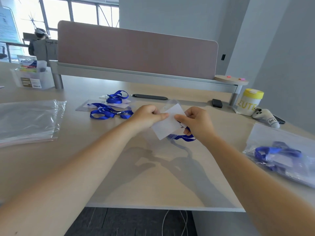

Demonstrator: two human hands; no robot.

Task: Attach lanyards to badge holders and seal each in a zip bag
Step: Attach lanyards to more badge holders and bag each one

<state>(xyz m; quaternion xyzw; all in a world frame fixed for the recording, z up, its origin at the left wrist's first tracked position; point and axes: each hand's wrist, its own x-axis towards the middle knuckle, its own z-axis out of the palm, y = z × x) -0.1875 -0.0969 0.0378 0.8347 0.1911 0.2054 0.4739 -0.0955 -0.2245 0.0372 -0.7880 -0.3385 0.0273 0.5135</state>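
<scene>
A clear badge holder (pixel 167 123) with a white card inside is held above the table's middle, tilted. My left hand (pixel 147 117) pinches its left edge. On its right edge is my right hand (pixel 196 122), which also grips a blue lanyard (pixel 185 137) hanging beneath the holder. More blue lanyards (pixel 109 113) and clear badge holders (pixel 85 105) lie on the table behind my left hand. A stack of empty zip bags (pixel 29 121) lies at the left. Filled zip bags (pixel 281 154) with lanyards inside lie at the right.
A pink desk divider (pixel 136 51) stands across the back. A clear box (pixel 32 79) sits at the back left. A yellow-lidded tub (pixel 249 102), a small black object (pixel 217 103) and a plush toy (pixel 265 117) sit at the back right. The table's front edge (pixel 162 207) is near me.
</scene>
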